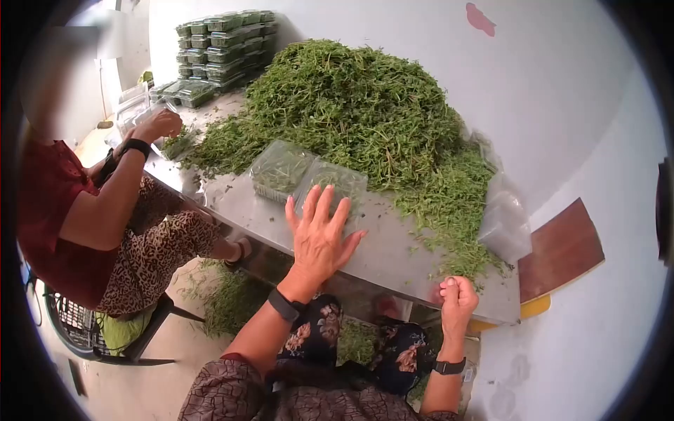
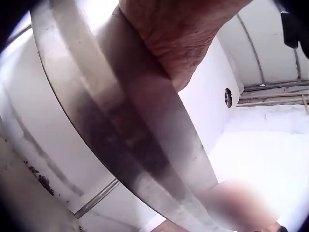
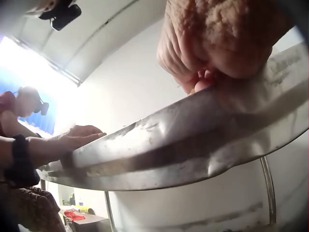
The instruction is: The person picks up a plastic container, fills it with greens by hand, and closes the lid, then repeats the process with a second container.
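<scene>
My left hand is spread palm down near the table's front edge, its fingertips over the near part of a clear plastic clamshell box. Greens show inside the box, which sits opened out with its two halves side by side. At the table's right front edge, my right hand has its fingers curled in and the thumb laid against them; nothing shows in it. The right wrist view has these curled fingers right at the metal rim. Behind the box rises a large heap of leafy green stems.
Filled clamshell boxes stand stacked at the back left. Nested empty plastic boxes lie at the right, beside a brown board. On the left another person sits working at the metal table. Fallen greens cover the floor underneath.
</scene>
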The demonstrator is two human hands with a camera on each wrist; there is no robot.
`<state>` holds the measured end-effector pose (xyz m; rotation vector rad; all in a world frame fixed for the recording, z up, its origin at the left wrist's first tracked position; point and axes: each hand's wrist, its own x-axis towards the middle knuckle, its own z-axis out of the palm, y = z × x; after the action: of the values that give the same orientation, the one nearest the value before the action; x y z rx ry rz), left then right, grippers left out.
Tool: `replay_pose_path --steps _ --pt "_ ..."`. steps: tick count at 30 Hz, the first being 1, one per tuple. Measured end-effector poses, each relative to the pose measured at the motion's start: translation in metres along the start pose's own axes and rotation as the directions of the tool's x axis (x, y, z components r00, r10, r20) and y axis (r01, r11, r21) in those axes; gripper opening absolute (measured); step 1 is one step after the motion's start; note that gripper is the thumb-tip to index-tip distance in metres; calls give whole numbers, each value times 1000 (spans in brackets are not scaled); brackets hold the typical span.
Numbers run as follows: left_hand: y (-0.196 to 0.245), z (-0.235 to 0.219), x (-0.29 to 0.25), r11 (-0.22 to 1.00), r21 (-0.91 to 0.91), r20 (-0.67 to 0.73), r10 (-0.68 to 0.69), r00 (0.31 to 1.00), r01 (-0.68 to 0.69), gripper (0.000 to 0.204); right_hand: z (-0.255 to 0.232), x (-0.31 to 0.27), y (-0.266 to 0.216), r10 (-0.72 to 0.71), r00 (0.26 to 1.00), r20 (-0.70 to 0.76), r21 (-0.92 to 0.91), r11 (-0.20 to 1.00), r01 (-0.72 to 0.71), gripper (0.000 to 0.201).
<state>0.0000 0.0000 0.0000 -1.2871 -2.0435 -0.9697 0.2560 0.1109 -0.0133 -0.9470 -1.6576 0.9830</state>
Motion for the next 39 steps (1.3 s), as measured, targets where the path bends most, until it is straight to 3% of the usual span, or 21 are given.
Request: replay_pose_path --steps 9,17,24,29,31,35,37,39 --pt "4 1 3 999 30 -60 -26 998 28 52 2 -2 3 -86 996 -29 57 995 87 10" --pt "-1 6 3 994 93 -78 -41 996 48 50 0 -3 12 -167 986 -31 -92 982 163 9" --pt "-5 11 2 963 217 -81 -144 986 159 53 3 -2 11 -251 968 -30 -159 957 243 5" --pt "-3 13 0 967 220 -121 -101 988 126 56 1 -2 6 -272 962 -33 -184 947 262 5" --pt "-4 12 1 978 185 -171 -64 983 96 60 0 -2 4 -211 977 11 -135 968 211 4" --pt "-9 13 -2 986 169 -123 32 992 -11 58 -12 4 -4 -168 986 14 -71 983 168 5" --pt "-9 13 -2 989 145 -110 47 993 -31 57 -24 22 -22 -484 867 -117 -357 835 418 10" --pt "-9 12 -2 991 120 -99 63 993 -51 56 -38 39 -39 -609 774 -176 -530 721 447 16"
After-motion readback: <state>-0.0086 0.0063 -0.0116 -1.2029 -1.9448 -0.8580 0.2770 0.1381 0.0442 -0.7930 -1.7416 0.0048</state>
